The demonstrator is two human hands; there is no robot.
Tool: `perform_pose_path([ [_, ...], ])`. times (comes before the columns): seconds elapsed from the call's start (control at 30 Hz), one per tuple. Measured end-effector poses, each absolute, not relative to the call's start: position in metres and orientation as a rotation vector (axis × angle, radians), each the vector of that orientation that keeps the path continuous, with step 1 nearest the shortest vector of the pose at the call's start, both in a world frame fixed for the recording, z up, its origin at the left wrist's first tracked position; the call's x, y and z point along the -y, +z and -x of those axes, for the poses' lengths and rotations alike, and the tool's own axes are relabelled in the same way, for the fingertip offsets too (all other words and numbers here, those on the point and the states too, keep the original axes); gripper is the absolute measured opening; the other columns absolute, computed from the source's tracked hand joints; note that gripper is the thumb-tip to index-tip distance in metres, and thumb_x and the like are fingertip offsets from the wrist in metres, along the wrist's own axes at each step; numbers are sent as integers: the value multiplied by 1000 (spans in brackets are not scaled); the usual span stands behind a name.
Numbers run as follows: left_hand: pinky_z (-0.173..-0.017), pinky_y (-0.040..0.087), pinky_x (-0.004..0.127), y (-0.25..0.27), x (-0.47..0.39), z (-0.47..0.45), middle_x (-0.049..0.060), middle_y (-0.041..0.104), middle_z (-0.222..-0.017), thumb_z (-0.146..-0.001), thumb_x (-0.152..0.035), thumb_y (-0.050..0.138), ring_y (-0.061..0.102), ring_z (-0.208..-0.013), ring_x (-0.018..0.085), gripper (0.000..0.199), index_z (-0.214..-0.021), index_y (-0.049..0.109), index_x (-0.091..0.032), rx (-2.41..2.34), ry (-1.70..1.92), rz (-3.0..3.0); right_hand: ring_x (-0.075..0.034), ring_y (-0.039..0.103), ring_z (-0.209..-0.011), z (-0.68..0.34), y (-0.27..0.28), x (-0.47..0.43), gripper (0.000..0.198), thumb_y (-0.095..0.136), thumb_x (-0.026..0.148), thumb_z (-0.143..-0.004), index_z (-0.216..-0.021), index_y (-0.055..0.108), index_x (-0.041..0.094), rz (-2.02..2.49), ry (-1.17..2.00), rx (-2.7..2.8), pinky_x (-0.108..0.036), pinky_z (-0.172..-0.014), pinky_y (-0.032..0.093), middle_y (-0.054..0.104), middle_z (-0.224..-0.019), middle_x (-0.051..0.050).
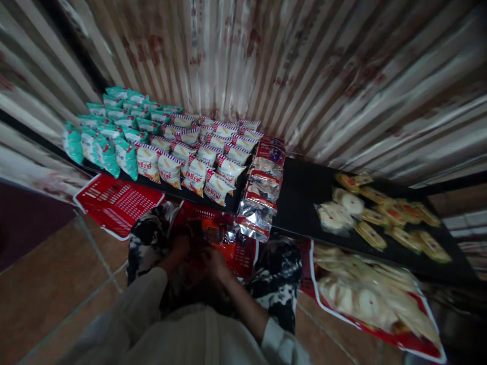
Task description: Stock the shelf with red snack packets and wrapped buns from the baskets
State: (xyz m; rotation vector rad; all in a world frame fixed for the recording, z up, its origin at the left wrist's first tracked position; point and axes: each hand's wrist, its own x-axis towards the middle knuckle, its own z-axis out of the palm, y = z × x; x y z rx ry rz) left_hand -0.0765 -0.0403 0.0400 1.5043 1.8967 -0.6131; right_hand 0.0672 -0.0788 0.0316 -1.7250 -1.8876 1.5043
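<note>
Between a seated person's knees, near the edge of a black table [300, 197], the left hand [180, 247] and right hand [215, 262] reach over a red basket [249, 263]; shadow hides whether either is open or gripping. Orange packaging [208, 224] lies in the basket, at twelve o'clock from the right hand. Between one and two o'clock, red-and-silver packets [262, 187] overlap on the table. Good handling likely calls for light pinches at sealed edges, keeping clear of the overhanging lowest packet.

Left hand [181, 244] and right hand [213, 261] sit close between spread knees [279, 263], forearms [243, 301] slanting inward, grip too dark to tell.
</note>
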Motion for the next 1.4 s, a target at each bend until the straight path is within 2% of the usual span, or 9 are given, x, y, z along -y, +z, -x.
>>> perform_pose_path([
  [0.27,-76,50,36,61,45,77,20,68,-102,-86,-11,35,66,-96,28,35,-106,64,-9,-2008,-496,-1616,-22,66,-93,-82,27,83,29,46,13,-83,-96,71,18,1783,1477,1772,-32,-82,49,72,-99,-10],
  [0.43,-74,49,37,103,48,81,14,70,-99,-89,-28,34,66,-93,28,35,-101,65,-17,-2100,-290,-1677,-23,65,-94,-86,37,87,28,50,16,-82,-104,68,16,1642,1438,1709,-36,-84,51,71,-102,-11],
  [0.57,-72,45,30,141,49,85,8,71,-96,-86,-30,39,66,-91,24,31,-94,68,-22,-2097,-80,-1568,-25,60,-107,-85,56,90,50,64,19,-75,-124,56,23,1372,1378,1766,-42,-91,49,63,-120,-10],
  [0.73,-66,41,23,178,48,86,3,71,-84,-83,-26,43,64,-78,16,28,-87,70,-21,-2005,190,-1494,-29,50,-120,-83,86,91,71,70,22,-72,-137,43,28,1297,989,1916,-47,-97,44,53,-132,-11],
  [1.03,-72,41,26,223,56,68,5,72,-85,-83,-24,44,64,-80,19,26,-84,70,-21,-1976,235,-1954,-29,36,-130,-104,151,97,52,63,27,-80,-130,50,26,1226,418,2086,-48,-101,39,39,-144,-11],
  [1.13,-73,42,25,227,58,65,3,72,-82,-83,-22,44,64,-77,17,25,-82,69,-21,-1900,329,-1995,-30,34,-132,-114,165,98,37,60,29,-83,-119,59,28,1182,497,2184,-52,-103,33,52,-135,-7],
  [1.2,-73,42,24,229,59,65,2,72,-79,-82,-21,43,64,-75,16,25,-78,68,-21,-1858,414,-1936,-27,49,-121,-119,168,97,23,55,28,-87,-108,65,27,1190,585,2196,-52,-106,30,65,-116,-6],
  [1.3,-68,42,23,233,64,67,0,70,-72,-82,-26,41,62,-68,14,28,-76,67,-21,-1843,540,-1815,-22,63,-94,-126,168,99,21,47,26,-91,-95,67,24,1305,678,2113,-44,-98,40,71,-94,-7],
  [1.4,-61,41,23,238,72,71,1,67,-65,-86,-38,37,60,-61,14,36,-80,66,-19,-1760,652,-1723,-21,64,-84,-131,170,101,25,43,30,-92,-98,66,23,1397,754,1985,-33,-78,48,70,-90,-8],
])
